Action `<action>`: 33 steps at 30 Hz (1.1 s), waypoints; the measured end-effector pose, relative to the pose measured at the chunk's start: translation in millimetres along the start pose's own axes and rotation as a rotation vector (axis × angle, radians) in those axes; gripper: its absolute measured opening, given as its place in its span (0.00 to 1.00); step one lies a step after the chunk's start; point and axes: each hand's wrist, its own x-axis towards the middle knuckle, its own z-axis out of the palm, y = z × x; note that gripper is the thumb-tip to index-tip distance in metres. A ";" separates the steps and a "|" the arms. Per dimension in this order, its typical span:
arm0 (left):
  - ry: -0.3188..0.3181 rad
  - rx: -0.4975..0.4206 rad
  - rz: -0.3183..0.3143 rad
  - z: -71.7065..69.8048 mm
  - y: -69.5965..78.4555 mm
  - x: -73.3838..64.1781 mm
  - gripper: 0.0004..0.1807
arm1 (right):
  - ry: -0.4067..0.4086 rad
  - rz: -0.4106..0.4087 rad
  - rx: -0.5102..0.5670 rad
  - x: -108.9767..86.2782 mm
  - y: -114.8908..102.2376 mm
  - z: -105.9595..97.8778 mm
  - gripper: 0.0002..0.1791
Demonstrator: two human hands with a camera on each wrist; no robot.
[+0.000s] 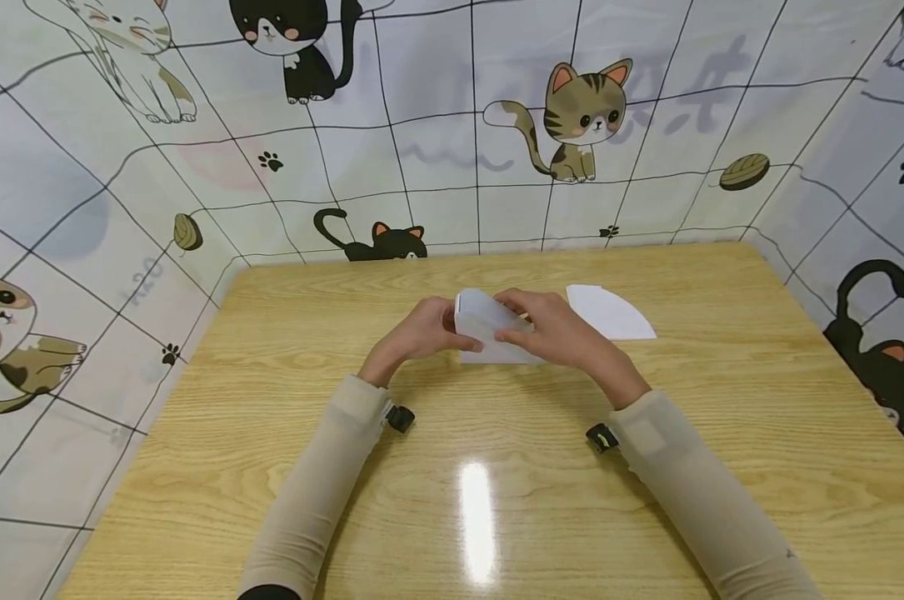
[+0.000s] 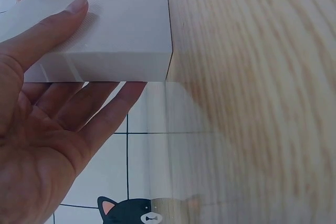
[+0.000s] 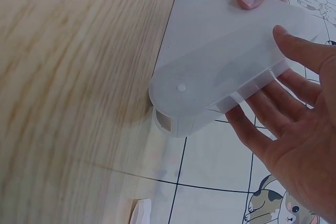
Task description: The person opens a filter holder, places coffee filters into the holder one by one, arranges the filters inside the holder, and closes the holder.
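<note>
A white box [image 3: 210, 30] stands on the table, with a translucent plastic cover [image 3: 210, 85] over its front. The cover is fixed by a round pin near one lower corner and lies slanted across the box. My left hand [image 1: 425, 329] grips the box from the left side, thumb [image 2: 58, 27] flat on the front face and fingers behind. From the right, my right hand [image 1: 552, 329] holds the cover along its edge, with the thumb on its face and the fingers on the far side. The inside of the box is hidden.
Behind my right hand a fan-shaped sheet of white paper [image 1: 609, 315] lies on the wooden table [image 1: 272, 383]. Walls of cat-printed cloth [image 1: 437, 167] rise along the table's back and sides. Small black devices [image 1: 400, 418] sit at both cuffs.
</note>
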 end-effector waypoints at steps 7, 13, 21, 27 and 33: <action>0.000 -0.013 0.005 -0.5 0.4 0.4 0.18 | 0.000 0.001 0.004 0.3 -0.6 -1.1 0.29; 0.002 -0.006 0.008 -0.3 0.4 0.7 0.17 | -0.002 0.014 0.018 -0.4 -1.1 -3.2 0.29; 0.010 -0.005 0.016 0.2 -0.2 0.0 0.16 | -0.007 0.010 0.025 0.4 -0.8 -4.4 0.28; 0.009 -0.007 0.021 0.4 -1.3 0.4 0.16 | -0.011 0.019 0.033 0.1 -1.4 -5.1 0.28; 0.003 -0.007 0.022 1.1 -2.3 1.0 0.17 | -0.011 0.021 0.047 -0.7 -0.8 -6.8 0.26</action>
